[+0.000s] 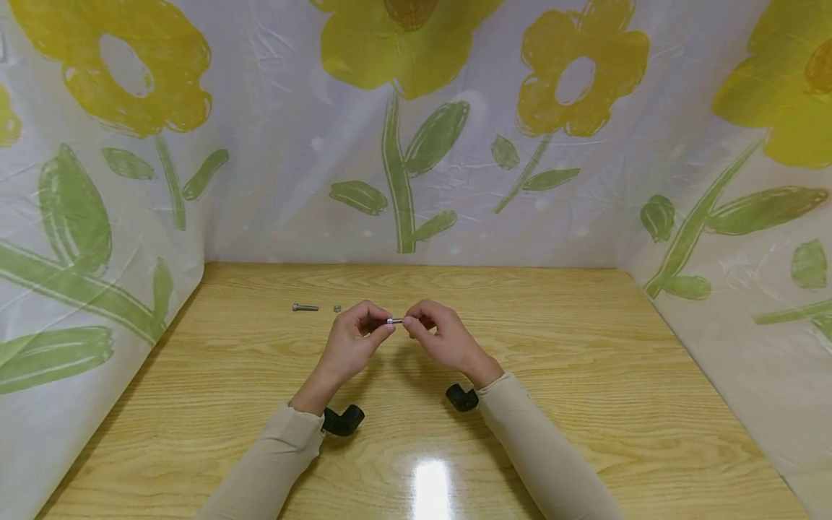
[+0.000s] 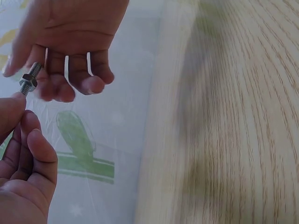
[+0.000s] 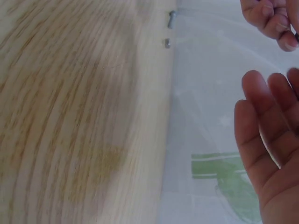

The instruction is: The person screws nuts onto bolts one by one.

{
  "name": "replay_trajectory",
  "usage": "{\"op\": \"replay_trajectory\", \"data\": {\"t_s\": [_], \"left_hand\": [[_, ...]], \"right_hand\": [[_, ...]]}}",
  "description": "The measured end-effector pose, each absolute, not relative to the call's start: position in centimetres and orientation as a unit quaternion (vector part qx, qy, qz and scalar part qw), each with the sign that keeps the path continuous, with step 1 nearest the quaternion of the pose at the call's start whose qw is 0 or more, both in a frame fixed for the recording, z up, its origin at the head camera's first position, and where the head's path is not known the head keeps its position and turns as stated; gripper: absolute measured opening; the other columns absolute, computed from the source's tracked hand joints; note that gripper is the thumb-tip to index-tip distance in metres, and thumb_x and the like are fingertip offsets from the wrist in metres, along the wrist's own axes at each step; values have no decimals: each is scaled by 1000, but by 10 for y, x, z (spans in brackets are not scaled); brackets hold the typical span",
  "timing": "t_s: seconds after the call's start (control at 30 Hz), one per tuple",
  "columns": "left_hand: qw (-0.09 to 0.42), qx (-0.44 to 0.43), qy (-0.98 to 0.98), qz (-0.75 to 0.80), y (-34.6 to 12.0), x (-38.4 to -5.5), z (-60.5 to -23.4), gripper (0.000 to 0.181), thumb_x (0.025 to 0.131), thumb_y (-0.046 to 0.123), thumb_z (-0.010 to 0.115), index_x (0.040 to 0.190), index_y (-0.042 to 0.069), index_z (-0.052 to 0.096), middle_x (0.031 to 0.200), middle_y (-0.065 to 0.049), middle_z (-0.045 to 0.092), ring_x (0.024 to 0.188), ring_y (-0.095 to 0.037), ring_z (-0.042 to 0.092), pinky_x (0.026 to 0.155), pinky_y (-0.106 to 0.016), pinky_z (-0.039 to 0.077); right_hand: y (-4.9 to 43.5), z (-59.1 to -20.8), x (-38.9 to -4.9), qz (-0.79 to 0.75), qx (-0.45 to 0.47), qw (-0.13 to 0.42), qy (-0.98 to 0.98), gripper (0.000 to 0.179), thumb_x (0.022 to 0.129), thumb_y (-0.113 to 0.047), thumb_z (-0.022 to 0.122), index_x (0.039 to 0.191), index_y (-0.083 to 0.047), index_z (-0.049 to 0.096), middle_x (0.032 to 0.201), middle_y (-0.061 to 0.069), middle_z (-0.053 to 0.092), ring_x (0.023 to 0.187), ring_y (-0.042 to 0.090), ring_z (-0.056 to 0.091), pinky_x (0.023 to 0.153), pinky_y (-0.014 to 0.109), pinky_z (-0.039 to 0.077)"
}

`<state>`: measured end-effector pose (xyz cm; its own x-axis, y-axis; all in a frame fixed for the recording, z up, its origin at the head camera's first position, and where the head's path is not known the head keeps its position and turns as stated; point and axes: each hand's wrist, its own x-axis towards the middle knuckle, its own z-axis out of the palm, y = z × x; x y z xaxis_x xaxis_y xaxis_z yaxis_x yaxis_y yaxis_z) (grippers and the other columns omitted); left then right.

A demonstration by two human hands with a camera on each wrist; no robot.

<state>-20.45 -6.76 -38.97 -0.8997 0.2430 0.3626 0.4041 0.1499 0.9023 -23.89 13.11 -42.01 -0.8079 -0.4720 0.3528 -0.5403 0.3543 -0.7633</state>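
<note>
My left hand [image 1: 349,341] pinches a metal bolt [image 1: 396,321] between thumb and fingers above the table. In the left wrist view, a hex nut [image 2: 28,81] sits partway along the bolt's thread, and the left fingers hide the end with the head. My right hand [image 1: 447,338] is at the bolt's free end. Its thumb stands apart from the nut, and the other fingers [image 2: 88,85] are loosely bent. Whether a right fingertip touches the thread, I cannot tell. Another bolt [image 1: 305,308] and a loose nut [image 1: 336,308] lie on the table left of the hands.
The wood-grain table [image 1: 585,375] is bordered at the back and sides by a flower-printed sheet [image 1: 273,180]. Black devices sit at the left wrist [image 1: 344,420] and the right wrist [image 1: 462,397], close over the tabletop. Light glares off the near edge.
</note>
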Motion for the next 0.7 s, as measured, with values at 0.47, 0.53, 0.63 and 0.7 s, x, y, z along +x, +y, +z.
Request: {"op": "replay_trajectory", "data": {"t_s": [0.47,0.53,0.63,0.7], "left_hand": [[67,-209,-756,-616,-68,-206,-389,9,89,-4,63,97,-8,62,89,-20,63,77,-34,59,63,-28,46],[68,-210,-757,-616,-67,-206,-388,9,89,-4,63,97,-8,62,89,-20,63,77,-34,59,63,-28,46],[69,-212,-757,-614,-67,-206,-389,9,89,-4,64,96,-8,62,89,-21,63,76,-34,59,63,-27,47],[69,-213,-757,-613,-66,-206,-389,8,89,-4,64,96,-8,62,88,-21,63,76,-35,59,63,-26,47]], "right_hand": [[131,-419,-241,479,344,50,-806,12,99,-19,55,108,-12,58,91,4,61,78,11,59,73,34,51],[131,-419,-242,478,340,46,-809,12,100,-21,53,105,-13,60,90,7,61,78,14,59,72,36,50],[132,-419,-242,476,332,40,-814,15,101,-24,50,99,-14,62,91,10,61,79,18,60,72,40,50],[132,-418,-242,475,327,37,-816,17,101,-25,49,96,-15,63,90,9,60,80,19,59,72,41,50]]}}
